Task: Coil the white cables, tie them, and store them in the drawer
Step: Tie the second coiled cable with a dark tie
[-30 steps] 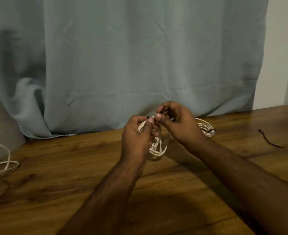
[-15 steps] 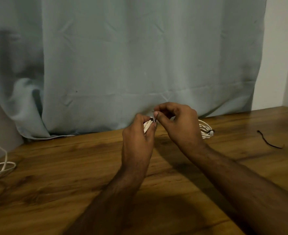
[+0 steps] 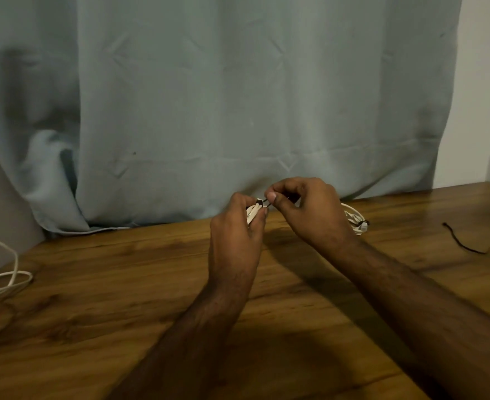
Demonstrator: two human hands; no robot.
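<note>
Above the wooden tabletop (image 3: 151, 298), your left hand (image 3: 235, 235) grips a bunched coil of white cable (image 3: 252, 214), fingers and thumb curled round it so that only a short stretch of the strands shows between them. A dark tie (image 3: 259, 202) wraps the top of that bundle. Your right hand (image 3: 310, 212) meets the left just above it, thumb and forefinger pinching the free end of the tie, the other fingers curled in behind. Both hands are held together in front of the pale grey-blue curtain (image 3: 209, 96) that hangs down to the back edge of the tabletop.

Behind your right wrist, a second coil of white cable (image 3: 355, 219) lies on the tabletop, already bound with a dark tie of its own. Well apart to the right, a loose dark tie (image 3: 466, 241) lies curved on the wood. At the far left edge, loops of uncoiled white cable (image 3: 10, 277) rest on the tabletop and trail out of view. A pale wall (image 3: 480, 82) stands to the right of the curtain
</note>
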